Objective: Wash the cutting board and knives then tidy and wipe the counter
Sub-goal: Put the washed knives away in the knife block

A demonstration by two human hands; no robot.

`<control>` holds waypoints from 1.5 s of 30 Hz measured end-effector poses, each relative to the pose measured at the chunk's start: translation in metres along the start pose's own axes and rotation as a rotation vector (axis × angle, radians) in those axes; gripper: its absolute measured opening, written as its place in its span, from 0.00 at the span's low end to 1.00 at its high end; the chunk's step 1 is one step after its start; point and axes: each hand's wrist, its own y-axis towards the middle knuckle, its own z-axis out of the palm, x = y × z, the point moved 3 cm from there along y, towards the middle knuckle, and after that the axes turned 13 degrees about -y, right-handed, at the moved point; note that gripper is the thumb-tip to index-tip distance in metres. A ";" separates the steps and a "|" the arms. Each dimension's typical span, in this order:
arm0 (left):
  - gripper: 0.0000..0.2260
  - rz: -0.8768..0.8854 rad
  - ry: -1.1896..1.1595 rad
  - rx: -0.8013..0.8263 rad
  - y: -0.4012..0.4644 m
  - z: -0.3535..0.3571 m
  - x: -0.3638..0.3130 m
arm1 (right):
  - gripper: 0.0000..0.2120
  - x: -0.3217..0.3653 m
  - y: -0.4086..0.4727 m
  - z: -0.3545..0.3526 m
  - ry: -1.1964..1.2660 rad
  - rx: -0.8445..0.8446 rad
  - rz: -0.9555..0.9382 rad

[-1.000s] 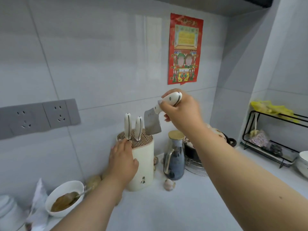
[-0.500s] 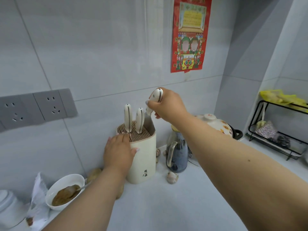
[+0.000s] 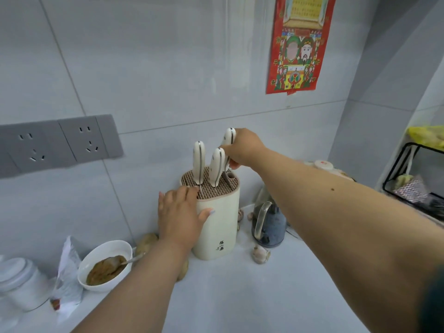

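A cream knife block (image 3: 219,227) stands on the grey counter (image 3: 240,292) against the tiled wall. My left hand (image 3: 179,216) grips its left side, thumb across the front. Two white-handled knives (image 3: 199,162) (image 3: 216,167) stand in its slotted top. My right hand (image 3: 242,149) is closed around the white handle of a third knife, the cleaver (image 3: 229,138), whose blade is sunk almost fully into the block's right side. No cutting board is in view.
A white bowl of brown paste with a spoon (image 3: 105,265) sits at the left, beside a paper packet (image 3: 67,275) and white jars (image 3: 21,282). A glass oil jug (image 3: 268,224), garlic bulb (image 3: 260,254) and potatoes (image 3: 146,243) crowd the block. A black wire rack (image 3: 415,186) stands right.
My right hand has lowered the cleaver from above the block down into its slots, so the blade is now nearly hidden. My left hand has stayed on the block.
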 end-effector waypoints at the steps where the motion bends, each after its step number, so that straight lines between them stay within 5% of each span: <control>1: 0.27 -0.020 -0.010 0.010 -0.001 0.001 0.001 | 0.04 -0.003 0.000 0.005 0.004 0.001 0.000; 13: 0.25 -0.003 -0.068 -0.117 -0.009 0.003 0.002 | 0.03 -0.011 0.004 0.029 0.199 0.005 0.022; 26: 0.23 -0.104 -0.092 -0.022 -0.009 -0.005 -0.013 | 0.19 -0.031 -0.025 0.029 0.360 0.032 0.133; 33: 0.13 0.057 -0.230 -0.166 -0.025 -0.024 -0.063 | 0.18 -0.042 -0.067 0.007 0.425 -0.001 0.172; 45: 0.12 0.149 -0.394 0.313 -0.067 0.006 -0.199 | 0.16 -0.147 -0.170 -0.056 0.510 -0.130 0.391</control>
